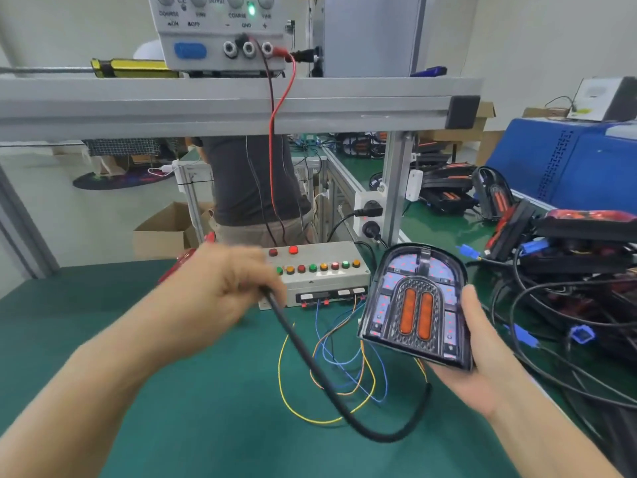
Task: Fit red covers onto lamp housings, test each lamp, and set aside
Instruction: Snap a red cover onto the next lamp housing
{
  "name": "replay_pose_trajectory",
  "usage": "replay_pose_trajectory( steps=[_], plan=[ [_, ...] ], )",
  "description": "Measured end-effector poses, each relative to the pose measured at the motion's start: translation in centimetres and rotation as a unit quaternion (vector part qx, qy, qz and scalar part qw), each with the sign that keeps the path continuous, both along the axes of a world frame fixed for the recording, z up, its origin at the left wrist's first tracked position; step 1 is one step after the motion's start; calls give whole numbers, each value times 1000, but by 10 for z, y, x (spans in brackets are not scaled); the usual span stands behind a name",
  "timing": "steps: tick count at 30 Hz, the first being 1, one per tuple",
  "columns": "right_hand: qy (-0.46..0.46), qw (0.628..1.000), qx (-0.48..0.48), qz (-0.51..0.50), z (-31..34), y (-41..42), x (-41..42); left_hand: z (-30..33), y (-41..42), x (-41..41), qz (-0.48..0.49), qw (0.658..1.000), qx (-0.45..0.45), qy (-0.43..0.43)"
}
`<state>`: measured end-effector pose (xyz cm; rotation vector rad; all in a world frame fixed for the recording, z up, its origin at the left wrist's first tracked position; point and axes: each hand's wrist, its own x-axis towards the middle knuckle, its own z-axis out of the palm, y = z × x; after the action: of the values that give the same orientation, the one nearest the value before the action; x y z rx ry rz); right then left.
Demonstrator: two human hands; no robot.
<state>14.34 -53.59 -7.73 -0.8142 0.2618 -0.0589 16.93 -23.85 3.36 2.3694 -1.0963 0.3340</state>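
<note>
Fingers of the right hand (482, 357) are cupping an arched black lamp housing (417, 307); the left hand (220, 288) is gripping its black cable (310, 367), partly blocking a grey button-studded test box (327, 274).

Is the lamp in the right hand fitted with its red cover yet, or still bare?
Still bare. The lamp housing in the right hand shows its circuit board and two orange strips openly; no red lens lies over them.

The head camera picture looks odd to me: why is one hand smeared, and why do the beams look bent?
In the head view, the left hand is motion-blurred while the right hand and lamp housing stay sharp; the wide-angle lens bows the shelf beam; lighting is even and soft.
</note>
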Motion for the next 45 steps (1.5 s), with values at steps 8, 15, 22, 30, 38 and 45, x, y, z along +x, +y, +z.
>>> replay_pose_trajectory(
  steps=[8,15,22,30,38,45],
  plan=[
    [75,994,-83,11,-17,-17,7,-77,66,-9,116,948,217,-201],
    [143,976,-150,74,-33,-12,21,-112,101,-3,175,934,239,-201],
    [152,968,-176,95,-31,-10,35,-130,97,-24,176,976,121,-48],
    [168,944,-232,162,-33,10,31,-130,73,-42,201,976,74,47],
    [170,931,-272,173,-21,23,26,-111,63,33,352,925,-96,108],
    [170,898,-349,205,-7,26,15,-128,67,106,484,859,-86,146]
  ],
)
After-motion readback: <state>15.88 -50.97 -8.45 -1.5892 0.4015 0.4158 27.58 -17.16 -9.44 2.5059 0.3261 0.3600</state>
